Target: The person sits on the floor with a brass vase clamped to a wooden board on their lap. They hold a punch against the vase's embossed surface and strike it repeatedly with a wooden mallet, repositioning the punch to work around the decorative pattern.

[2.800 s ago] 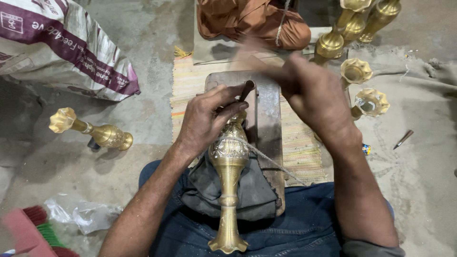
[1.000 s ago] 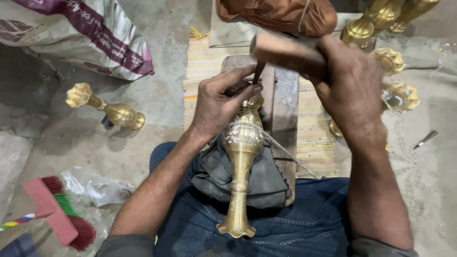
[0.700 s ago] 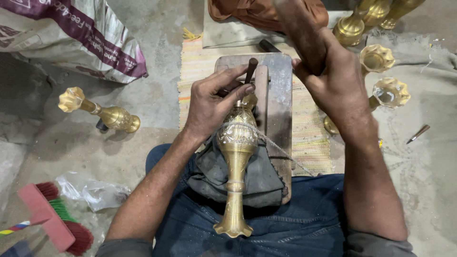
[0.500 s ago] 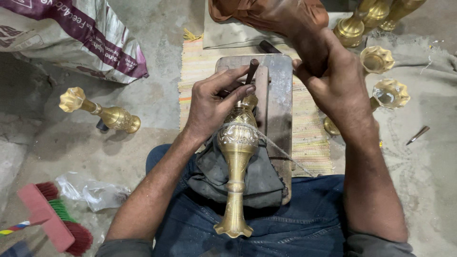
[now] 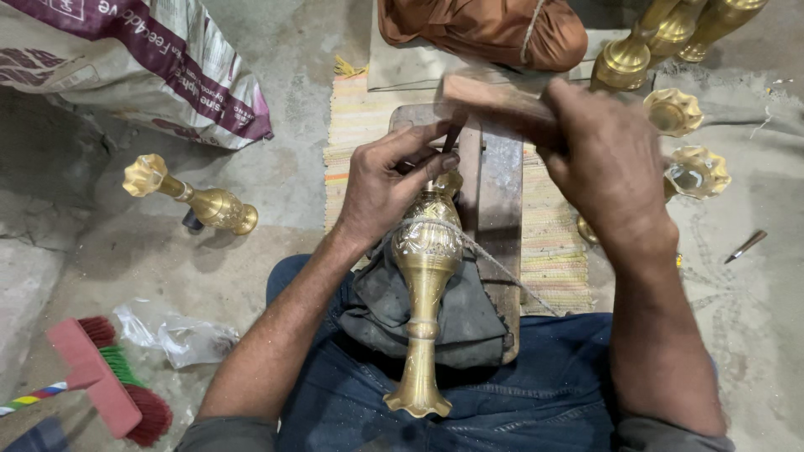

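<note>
The left hand [image 5: 381, 188] has its fingers [image 5: 419, 159] closed around a thin dark chisel [image 5: 453, 134], whose tip meets the top of the brass vase [image 5: 425, 276]. The right hand [image 5: 607, 163] has its fingers closed on a wooden mallet [image 5: 494, 99], blurred, just above the chisel's upper end. The vase lies lengthwise on a dark cloth pad [image 5: 394, 310] over the person's lap, its long axis running away from the body: the flared foot points toward the person, the engraved bulb and neck toward the fingers. A cord [image 5: 502, 268] crosses the bulb. Under the fingers sits a wooden block [image 5: 494, 201] on a striped mat [image 5: 553, 243]. Right of the right hand stand more brass vases [image 5: 628, 59]; whether they hold anything cannot be told. Well left of the left hand another brass piece [image 5: 188, 197] lies on the floor, below a printed sack [image 5: 126, 59].
</note>
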Action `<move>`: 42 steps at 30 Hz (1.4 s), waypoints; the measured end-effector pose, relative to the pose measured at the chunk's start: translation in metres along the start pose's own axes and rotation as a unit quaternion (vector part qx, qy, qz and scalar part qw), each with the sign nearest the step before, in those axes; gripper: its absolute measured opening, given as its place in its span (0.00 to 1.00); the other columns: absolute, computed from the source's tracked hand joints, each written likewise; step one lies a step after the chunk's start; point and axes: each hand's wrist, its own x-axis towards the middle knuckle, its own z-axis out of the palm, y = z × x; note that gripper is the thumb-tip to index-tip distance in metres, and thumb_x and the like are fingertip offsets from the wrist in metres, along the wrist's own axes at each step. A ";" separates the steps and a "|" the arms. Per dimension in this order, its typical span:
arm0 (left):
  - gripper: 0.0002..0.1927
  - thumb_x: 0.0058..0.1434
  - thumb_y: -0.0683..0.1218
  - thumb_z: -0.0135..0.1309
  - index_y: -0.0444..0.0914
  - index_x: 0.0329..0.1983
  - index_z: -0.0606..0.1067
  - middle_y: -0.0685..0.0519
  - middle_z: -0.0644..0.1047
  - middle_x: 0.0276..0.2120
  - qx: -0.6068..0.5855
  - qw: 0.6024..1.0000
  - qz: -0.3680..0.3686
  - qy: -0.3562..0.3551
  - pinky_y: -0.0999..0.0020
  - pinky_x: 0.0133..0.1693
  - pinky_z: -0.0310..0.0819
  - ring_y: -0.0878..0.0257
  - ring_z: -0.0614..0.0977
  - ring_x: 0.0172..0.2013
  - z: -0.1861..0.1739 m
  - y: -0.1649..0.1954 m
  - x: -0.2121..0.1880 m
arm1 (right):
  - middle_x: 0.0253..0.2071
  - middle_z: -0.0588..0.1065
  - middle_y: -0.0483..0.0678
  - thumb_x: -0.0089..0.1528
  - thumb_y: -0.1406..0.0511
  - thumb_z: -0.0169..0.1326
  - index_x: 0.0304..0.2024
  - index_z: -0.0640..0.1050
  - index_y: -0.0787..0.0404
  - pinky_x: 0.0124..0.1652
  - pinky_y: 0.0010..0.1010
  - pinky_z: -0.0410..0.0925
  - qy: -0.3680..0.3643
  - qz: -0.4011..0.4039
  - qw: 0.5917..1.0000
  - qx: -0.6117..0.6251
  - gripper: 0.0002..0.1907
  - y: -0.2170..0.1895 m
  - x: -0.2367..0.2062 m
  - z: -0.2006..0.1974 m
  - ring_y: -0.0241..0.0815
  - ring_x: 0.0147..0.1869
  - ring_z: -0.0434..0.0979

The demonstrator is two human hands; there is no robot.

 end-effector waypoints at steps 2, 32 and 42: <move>0.21 0.64 0.41 0.64 0.38 0.61 0.77 0.52 0.83 0.42 0.008 1.000 0.002 0.001 0.72 0.45 0.88 0.65 0.88 0.42 -0.001 0.001 0.000 | 0.39 0.81 0.54 0.63 0.68 0.66 0.49 0.74 0.61 0.44 0.49 0.74 0.072 -0.007 0.992 0.108 0.16 0.001 -0.001 0.001 0.51 0.41 0.83; 0.20 0.65 0.41 0.62 0.37 0.60 0.76 0.51 0.82 0.45 -0.013 1.000 0.007 -0.018 0.70 0.47 0.89 0.64 0.87 0.44 -0.002 0.000 0.002 | 0.36 0.78 0.53 0.63 0.67 0.64 0.47 0.73 0.63 0.40 0.45 0.73 0.082 -0.021 0.988 0.128 0.14 -0.002 0.000 0.001 0.48 0.39 0.81; 0.21 0.64 0.42 0.64 0.38 0.61 0.77 0.52 0.82 0.42 0.008 1.000 0.006 -0.018 0.71 0.45 0.86 0.64 0.86 0.42 -0.006 0.000 0.001 | 0.35 0.77 0.50 0.64 0.67 0.62 0.49 0.72 0.62 0.40 0.42 0.73 0.083 0.028 0.946 0.311 0.15 -0.004 0.000 -0.001 0.44 0.38 0.80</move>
